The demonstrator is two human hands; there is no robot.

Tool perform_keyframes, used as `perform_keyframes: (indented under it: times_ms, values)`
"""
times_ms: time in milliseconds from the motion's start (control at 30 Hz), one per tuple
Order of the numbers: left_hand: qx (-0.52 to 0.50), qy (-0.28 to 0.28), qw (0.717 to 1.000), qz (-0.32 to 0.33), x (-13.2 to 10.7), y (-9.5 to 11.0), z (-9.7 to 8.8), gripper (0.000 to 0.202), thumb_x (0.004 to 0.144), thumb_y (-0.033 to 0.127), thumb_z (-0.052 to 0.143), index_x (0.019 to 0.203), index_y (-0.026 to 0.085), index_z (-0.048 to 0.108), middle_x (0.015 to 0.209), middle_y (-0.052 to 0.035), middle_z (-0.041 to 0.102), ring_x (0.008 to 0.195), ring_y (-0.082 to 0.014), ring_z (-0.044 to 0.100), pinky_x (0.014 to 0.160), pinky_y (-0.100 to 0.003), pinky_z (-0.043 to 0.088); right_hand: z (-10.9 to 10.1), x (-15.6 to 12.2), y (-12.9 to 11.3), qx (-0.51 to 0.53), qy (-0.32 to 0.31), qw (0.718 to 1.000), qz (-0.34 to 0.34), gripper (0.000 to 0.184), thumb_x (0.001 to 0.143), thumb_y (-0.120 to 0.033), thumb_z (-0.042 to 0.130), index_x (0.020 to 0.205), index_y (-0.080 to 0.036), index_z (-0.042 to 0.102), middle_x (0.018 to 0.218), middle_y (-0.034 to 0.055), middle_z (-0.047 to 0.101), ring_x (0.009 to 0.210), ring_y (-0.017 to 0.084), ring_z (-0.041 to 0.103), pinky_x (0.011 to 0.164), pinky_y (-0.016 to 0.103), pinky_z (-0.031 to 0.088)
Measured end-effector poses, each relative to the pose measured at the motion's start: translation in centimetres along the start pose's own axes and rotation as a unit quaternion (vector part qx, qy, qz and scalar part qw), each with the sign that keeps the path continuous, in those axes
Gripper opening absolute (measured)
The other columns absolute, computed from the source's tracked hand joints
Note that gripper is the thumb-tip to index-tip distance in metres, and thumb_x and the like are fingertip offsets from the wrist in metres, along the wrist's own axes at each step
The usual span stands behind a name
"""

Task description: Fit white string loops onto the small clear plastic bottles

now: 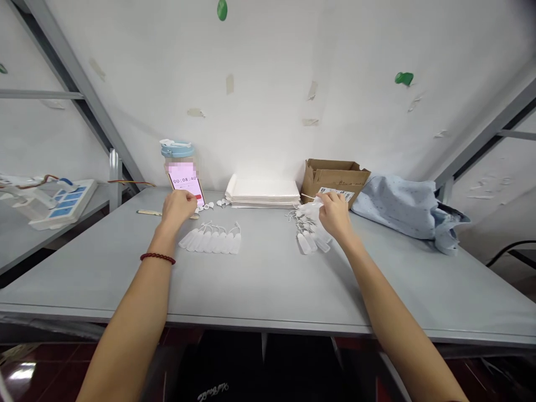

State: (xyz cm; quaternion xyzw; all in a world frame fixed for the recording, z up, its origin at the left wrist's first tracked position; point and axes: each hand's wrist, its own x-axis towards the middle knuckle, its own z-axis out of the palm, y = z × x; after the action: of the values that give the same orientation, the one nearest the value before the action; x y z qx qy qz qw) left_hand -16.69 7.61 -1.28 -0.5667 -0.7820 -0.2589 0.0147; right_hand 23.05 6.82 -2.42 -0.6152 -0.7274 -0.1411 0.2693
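Note:
My left hand (179, 209) is closed in front of a phone (184, 181) showing a timer. Its fingertips are turned away, so what they hold is hidden. Small white plastic pieces (210, 205) lie just right of it. Below, a row of white tags with strings (213, 241) lies fanned on the table. On the right, my right hand (335, 215) is closed over a heap of similar white tags (307, 240). Its fingers pinch a whitish translucent tag (310, 209) at the heap's upper end.
A stack of white sheets (263, 192) lies at the back of the grey table (268, 290). Behind my right hand stands an open cardboard box (330, 176), with a light blue cloth (397, 204) beside it. A blue-lidded container (177, 149) stands behind the phone.

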Motion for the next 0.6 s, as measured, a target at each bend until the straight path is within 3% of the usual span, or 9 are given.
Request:
perform_keyframes:
  times_ms: [233, 433, 600]
  values:
    - [0.026, -0.059, 0.998, -0.026, -0.2, -0.3, -0.2, 0.021, 0.068, 0.016, 0.054, 0.083, 0.013, 0.069, 0.088, -0.0127, 0.069, 0.086, -0.0281, 0.062, 0.070, -0.031, 0.044, 0.1, -0.1, -0.6, -0.011, -0.069, 0.997, 0.021, 0.043, 0.078, -0.010, 0.039, 0.114, -0.015, 0.061, 0.114, 0.0145, 0.059, 0.108, 0.033, 0.044, 0.087, 0.048, 0.038]
    - [0.036, -0.074, 0.996, -0.047, -0.1, -0.3, 0.5, 0.020, 0.071, 0.024, 0.057, 0.082, 0.013, 0.070, 0.091, -0.0175, 0.068, 0.089, -0.0322, 0.062, 0.072, -0.035, 0.045, -0.1, -0.2, -0.8, -0.017, -0.068, 0.997, 0.021, 0.041, 0.081, -0.013, 0.036, 0.114, -0.014, 0.061, 0.115, 0.0149, 0.060, 0.108, 0.033, 0.045, 0.087, 0.048, 0.036]
    - [0.018, -0.084, 0.994, -0.064, 0.0, -0.4, 1.4, 0.020, 0.067, 0.022, 0.059, 0.081, 0.012, 0.069, 0.091, -0.0200, 0.068, 0.091, -0.0359, 0.062, 0.074, -0.038, 0.047, -0.2, -0.3, -0.9, -0.041, -0.075, 0.996, 0.036, 0.039, 0.083, -0.015, 0.036, 0.110, -0.012, 0.063, 0.115, 0.0162, 0.059, 0.108, 0.032, 0.045, 0.086, 0.047, 0.036]
